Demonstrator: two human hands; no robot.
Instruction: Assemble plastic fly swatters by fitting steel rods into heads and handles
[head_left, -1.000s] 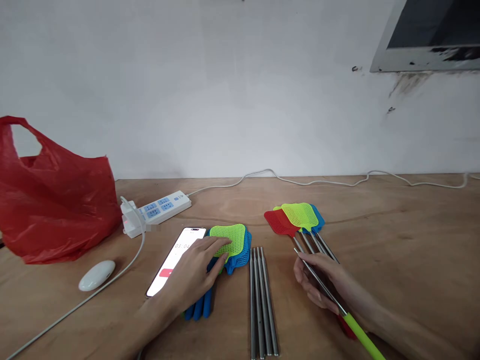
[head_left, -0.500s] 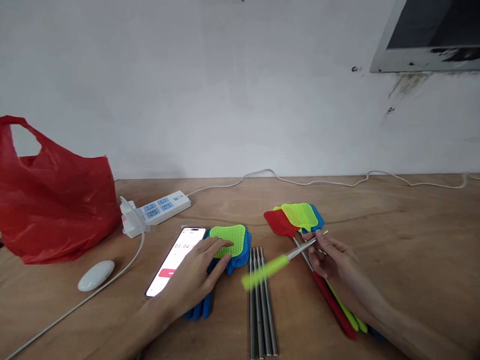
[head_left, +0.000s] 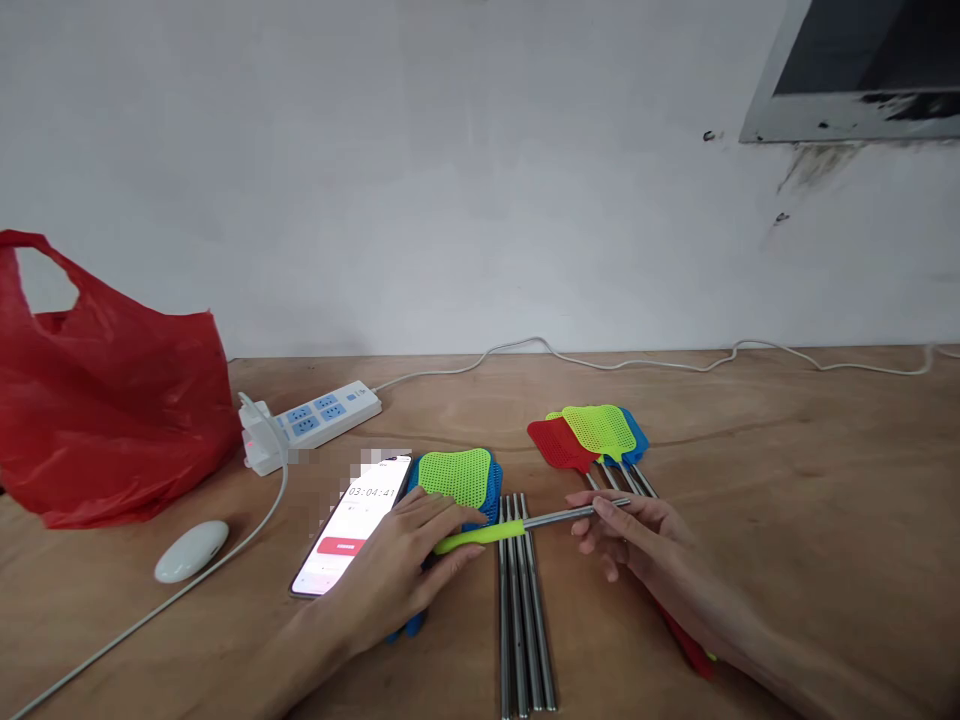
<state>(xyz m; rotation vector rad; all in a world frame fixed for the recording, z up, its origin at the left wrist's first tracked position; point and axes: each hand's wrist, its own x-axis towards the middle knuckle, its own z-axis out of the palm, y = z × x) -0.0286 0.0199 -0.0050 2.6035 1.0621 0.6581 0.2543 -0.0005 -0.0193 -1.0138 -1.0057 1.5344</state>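
Observation:
A fly swatter handle (head_left: 495, 534), a lime-green grip on a steel rod with no head on it, lies crosswise between my hands. My left hand (head_left: 401, 555) has its thumb and fingers closed about the green end. At the rod's other end, my right hand (head_left: 649, 535) pinches the bare tip. Beneath the handle several loose steel rods (head_left: 521, 620) lie side by side. Swatter heads, a lime-green one (head_left: 456, 475) over blue, are stacked beside my left hand. Beyond my right hand are fly swatters with red (head_left: 556, 444), lime-green (head_left: 604, 430) and blue heads, their grips partly hidden by my arm.
A phone (head_left: 349, 525) showing a running timer lies left of the stacked heads. Farther left are a white power strip (head_left: 330, 415), a white oval device (head_left: 192, 551) and a red plastic bag (head_left: 120, 400). A thin cable (head_left: 637, 365) runs along the wall.
The handle has swung nearer to level, its green end now at my left hand. My left fingers have moved from the stacked heads onto the grip; my right hand has shifted slightly left and lower.

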